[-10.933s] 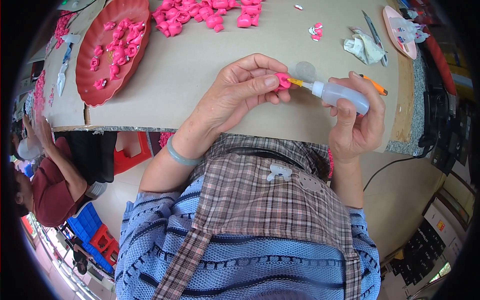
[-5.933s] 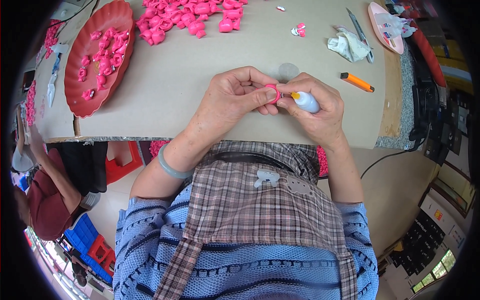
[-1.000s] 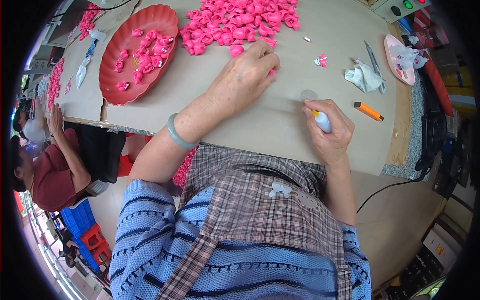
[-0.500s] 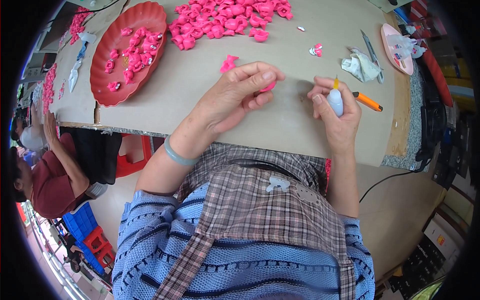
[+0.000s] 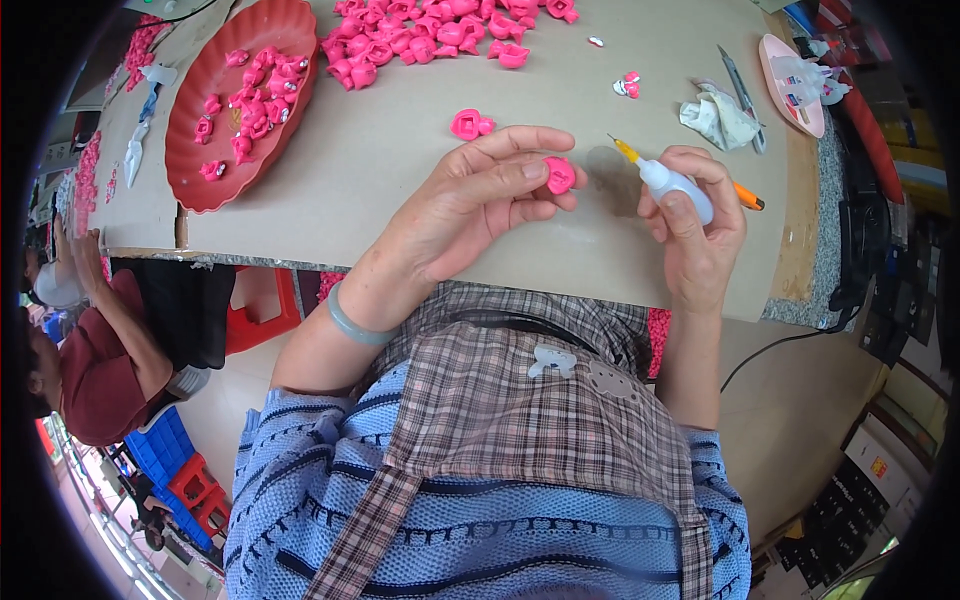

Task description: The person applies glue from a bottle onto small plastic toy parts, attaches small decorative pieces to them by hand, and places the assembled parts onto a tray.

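Observation:
Between the thumb and fingers of my left hand [image 5: 490, 190] is a small pink plastic piece [image 5: 559, 175], its face turned up. My right hand [image 5: 700, 215] grips a white squeeze bottle [image 5: 676, 190] with a yellow needle tip, which slants up and left toward the pink piece, a gap apart from it. Just beyond my left hand lies another hollow pink piece [image 5: 470, 124]. An orange pen-like tool [image 5: 748, 197] shows beside my right hand, partly hidden behind it.
Many pink pieces [image 5: 430, 35] are heaped at the far side. A red scalloped tray [image 5: 190, 165] holds several figures at left. At right lie a crumpled cloth [image 5: 722, 118], a utility knife [image 5: 740, 90] and a pink dish [image 5: 780, 60] with bottles. Another person [image 5: 100, 350] sits at far left.
My left hand has turned the pink piece into view. My right hand has shifted right and tipped the bottle from upright to leaning left. The loose pink piece appears in a different pose.

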A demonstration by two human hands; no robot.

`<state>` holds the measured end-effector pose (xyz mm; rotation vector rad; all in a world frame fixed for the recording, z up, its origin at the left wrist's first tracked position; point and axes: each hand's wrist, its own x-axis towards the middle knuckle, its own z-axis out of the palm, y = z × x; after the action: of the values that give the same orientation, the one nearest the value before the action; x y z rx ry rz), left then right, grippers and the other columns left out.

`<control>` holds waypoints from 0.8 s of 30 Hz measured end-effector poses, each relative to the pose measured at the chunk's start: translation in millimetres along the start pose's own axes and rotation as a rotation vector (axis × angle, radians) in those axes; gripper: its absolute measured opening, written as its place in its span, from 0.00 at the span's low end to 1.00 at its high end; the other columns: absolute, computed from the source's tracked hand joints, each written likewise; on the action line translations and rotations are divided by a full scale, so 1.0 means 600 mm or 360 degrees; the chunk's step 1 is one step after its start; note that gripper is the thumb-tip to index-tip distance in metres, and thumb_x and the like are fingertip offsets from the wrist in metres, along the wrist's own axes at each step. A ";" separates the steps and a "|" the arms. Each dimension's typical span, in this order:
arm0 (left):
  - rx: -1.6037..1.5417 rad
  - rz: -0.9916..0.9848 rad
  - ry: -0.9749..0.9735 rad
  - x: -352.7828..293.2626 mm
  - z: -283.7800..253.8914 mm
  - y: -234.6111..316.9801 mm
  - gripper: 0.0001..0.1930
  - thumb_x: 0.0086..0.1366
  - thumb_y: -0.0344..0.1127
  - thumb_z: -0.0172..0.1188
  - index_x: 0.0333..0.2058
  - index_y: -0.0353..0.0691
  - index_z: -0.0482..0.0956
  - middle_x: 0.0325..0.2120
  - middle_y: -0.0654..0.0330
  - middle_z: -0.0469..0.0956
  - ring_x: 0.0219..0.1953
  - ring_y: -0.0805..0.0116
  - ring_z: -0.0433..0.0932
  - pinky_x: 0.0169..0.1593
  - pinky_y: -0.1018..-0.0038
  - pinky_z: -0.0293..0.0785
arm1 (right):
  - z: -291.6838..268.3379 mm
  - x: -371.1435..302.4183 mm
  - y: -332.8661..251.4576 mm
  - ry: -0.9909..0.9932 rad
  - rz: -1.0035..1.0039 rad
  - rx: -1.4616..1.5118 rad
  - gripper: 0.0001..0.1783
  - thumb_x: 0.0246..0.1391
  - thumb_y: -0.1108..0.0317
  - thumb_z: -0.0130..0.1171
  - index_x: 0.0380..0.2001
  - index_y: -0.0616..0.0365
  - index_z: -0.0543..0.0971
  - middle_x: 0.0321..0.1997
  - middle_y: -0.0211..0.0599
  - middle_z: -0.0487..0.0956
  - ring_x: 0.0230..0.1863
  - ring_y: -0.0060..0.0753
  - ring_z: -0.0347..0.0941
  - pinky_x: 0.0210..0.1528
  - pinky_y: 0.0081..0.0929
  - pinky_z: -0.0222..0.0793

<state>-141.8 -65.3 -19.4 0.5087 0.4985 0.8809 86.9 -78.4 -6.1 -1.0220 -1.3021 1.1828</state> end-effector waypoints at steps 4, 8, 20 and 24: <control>-0.0107 0.0033 -0.0040 0.000 -0.005 -0.010 0.15 0.65 0.29 0.53 0.50 0.32 0.71 0.44 0.47 0.75 0.42 0.65 0.79 0.46 0.78 0.78 | 0.012 -0.004 -0.012 0.0140 -0.0157 0.0129 0.20 0.52 0.72 0.62 0.48 0.63 0.69 0.37 0.41 0.77 0.27 0.20 0.72 0.23 0.12 0.64; -0.0142 0.0035 -0.0051 -0.003 -0.006 -0.015 0.15 0.64 0.28 0.54 0.49 0.32 0.71 0.44 0.49 0.76 0.44 0.63 0.78 0.49 0.76 0.78 | 0.023 -0.012 -0.021 0.0215 -0.0240 -0.0062 0.21 0.54 0.70 0.61 0.49 0.64 0.69 0.36 0.44 0.78 0.26 0.20 0.72 0.23 0.12 0.64; -0.0109 0.0014 -0.0052 -0.005 -0.006 -0.024 0.15 0.64 0.29 0.54 0.49 0.31 0.71 0.43 0.49 0.76 0.45 0.61 0.78 0.52 0.73 0.76 | 0.030 -0.025 -0.024 0.0202 -0.0575 -0.0503 0.25 0.61 0.58 0.52 0.53 0.68 0.67 0.35 0.49 0.77 0.24 0.25 0.72 0.21 0.16 0.64; -0.0110 0.0010 -0.0043 -0.004 -0.006 -0.024 0.15 0.64 0.29 0.55 0.49 0.31 0.71 0.43 0.49 0.76 0.45 0.60 0.78 0.52 0.73 0.76 | 0.031 -0.026 -0.023 0.0191 -0.0626 -0.0592 0.25 0.60 0.58 0.52 0.52 0.68 0.67 0.35 0.49 0.78 0.25 0.25 0.72 0.21 0.16 0.64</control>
<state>-136.8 -74.3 -30.0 0.4585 0.4403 0.8935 70.7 -97.2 6.0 -1.0185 -1.5734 0.5863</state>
